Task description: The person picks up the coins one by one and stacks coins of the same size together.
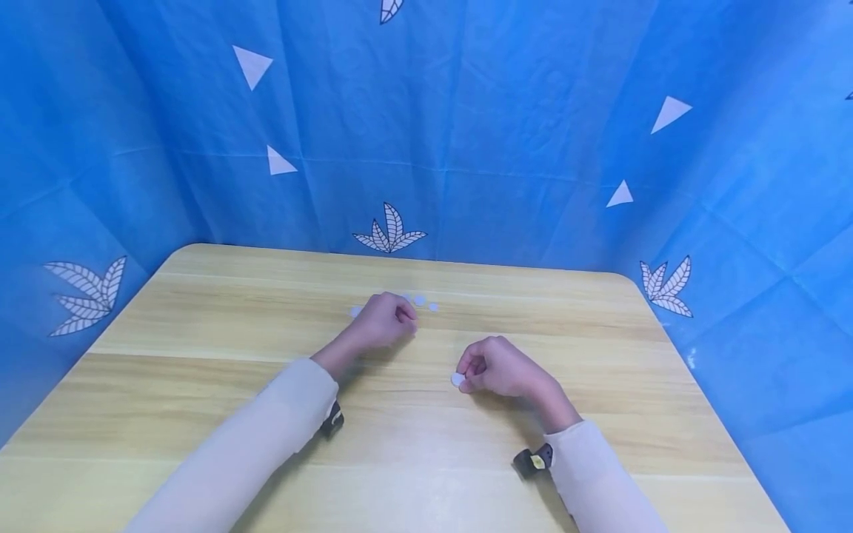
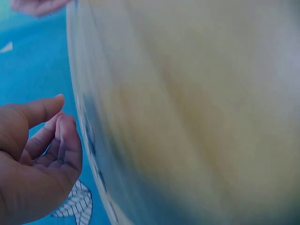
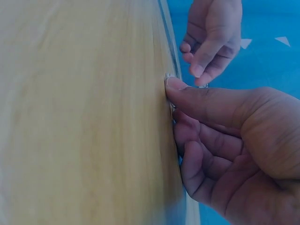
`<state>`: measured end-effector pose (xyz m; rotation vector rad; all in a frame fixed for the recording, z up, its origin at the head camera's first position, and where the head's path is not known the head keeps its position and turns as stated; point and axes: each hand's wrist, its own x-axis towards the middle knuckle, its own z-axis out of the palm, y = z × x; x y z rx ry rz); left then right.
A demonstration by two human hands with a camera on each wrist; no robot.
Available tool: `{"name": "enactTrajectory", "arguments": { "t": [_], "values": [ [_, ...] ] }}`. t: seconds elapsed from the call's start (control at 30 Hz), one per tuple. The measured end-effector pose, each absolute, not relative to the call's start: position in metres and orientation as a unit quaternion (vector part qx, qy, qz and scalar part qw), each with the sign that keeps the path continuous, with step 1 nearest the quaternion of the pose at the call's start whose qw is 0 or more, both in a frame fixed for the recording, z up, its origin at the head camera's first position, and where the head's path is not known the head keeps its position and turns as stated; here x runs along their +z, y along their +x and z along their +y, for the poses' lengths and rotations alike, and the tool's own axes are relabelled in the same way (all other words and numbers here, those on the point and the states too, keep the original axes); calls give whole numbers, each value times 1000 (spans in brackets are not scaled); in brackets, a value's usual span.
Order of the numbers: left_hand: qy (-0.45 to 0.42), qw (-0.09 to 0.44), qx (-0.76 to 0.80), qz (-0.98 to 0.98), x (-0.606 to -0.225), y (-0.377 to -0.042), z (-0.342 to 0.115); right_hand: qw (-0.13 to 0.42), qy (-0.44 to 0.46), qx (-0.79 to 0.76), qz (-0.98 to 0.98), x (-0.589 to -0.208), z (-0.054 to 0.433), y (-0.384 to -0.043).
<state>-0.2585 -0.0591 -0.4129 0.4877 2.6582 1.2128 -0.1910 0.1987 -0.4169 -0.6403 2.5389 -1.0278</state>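
Note:
In the head view a small white disc (image 1: 457,379) sits at the fingertips of my right hand (image 1: 501,368), low over the table. Its thumb and forefinger pinch the disc, whose pale edge peeks past the thumb in the right wrist view. Farther up the table, to the left, is my left hand (image 1: 386,321), with loosely bent fingers. The left wrist view shows a gap between thumb (image 2: 44,108) and fingers, with nothing held. Beside this hand lie more white discs, one (image 1: 420,300) and a smaller one (image 1: 434,307) to its right, another (image 1: 356,312) partly behind it.
The wooden table (image 1: 266,429) has rounded far corners. A blue curtain (image 1: 460,133) with white triangles and leaf prints hangs behind it and at both sides. Dark wrist cameras hang below both sleeves, one (image 1: 532,462) close over the table at the right.

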Motion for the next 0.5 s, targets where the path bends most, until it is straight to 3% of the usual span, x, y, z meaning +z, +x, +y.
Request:
{"name": "enactTrajectory", "arguments": {
  "t": [0.5],
  "values": [
    [116, 107, 313, 937, -409, -286, -63, 165, -216, -353, 895, -418, 198, -190]
  ]
}}
